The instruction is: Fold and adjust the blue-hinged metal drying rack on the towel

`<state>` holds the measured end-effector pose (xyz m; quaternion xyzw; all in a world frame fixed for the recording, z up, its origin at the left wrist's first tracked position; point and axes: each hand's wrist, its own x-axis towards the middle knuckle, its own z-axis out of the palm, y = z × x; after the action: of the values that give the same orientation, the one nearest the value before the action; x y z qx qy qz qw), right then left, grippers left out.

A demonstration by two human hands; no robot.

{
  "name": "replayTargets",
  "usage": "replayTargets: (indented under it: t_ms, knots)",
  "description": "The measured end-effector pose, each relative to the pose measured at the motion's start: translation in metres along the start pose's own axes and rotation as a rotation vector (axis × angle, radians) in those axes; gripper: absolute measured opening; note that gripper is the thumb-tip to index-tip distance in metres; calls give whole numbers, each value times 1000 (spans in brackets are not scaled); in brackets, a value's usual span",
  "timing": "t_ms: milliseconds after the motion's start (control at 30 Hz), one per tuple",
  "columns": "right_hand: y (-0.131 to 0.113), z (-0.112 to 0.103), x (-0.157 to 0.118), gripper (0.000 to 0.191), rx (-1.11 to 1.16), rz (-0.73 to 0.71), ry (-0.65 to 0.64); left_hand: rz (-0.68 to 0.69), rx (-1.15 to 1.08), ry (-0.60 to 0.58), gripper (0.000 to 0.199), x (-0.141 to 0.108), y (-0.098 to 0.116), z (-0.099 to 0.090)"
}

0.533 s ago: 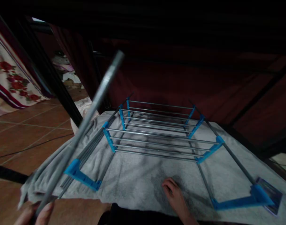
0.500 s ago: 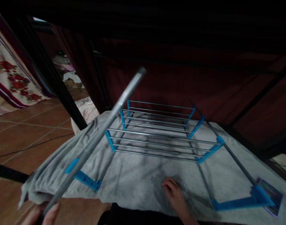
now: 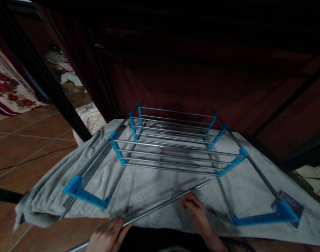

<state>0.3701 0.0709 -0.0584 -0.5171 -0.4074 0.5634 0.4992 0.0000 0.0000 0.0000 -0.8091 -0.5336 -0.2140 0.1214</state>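
My left hand [image 3: 107, 235] is closed around a long thin metal tube [image 3: 154, 209] at the bottom of the view. The tube slants up to the right, its far end over the grey blanket. Curled fingers of my right hand [image 3: 195, 208] meet the tube near that far end and appear to pinch it; how firmly, I cannot tell. In front of both hands lies a partly assembled drying rack with metal rods [image 3: 172, 151] running across between blue plastic brackets [image 3: 83, 194]. At the near right, another blue bracket [image 3: 267, 217] joins the side tubes.
The rack lies on a grey blanket [image 3: 151, 187]. A small dark flat packet [image 3: 293, 204] is partly under the right bracket. Several loose tubes [image 3: 93, 168] lie along the left side. Dark posts [image 3: 62, 105] and a dark red curtain [image 3: 175, 84] stand behind. A tiled floor [image 3: 31, 147] shows left.
My left hand has moved right and lowered the raised tube to a flatter slant across the blanket. The tube's far end has come to my right hand, whose fingers now meet it.
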Motion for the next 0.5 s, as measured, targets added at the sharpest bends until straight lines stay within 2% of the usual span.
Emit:
replayTargets:
  t_ms: [133, 200, 333, 500]
  knots:
    - [-2, -16, 5, 33, 281, 179, 96, -5, -36, -87, 41, 31, 22, 13]
    - [-1, -27, 8, 40, 360, 230, 142, -9, -82, -176, 35, 44, 30, 19]
    - [2, -47, 10, 44, 364, 268, 221, -49, -154, -350, 23, 69, 39, 33]
    - [1, -62, 20, 37, 317, 329, 226, -77, -158, -389, 22, 92, 38, 51]
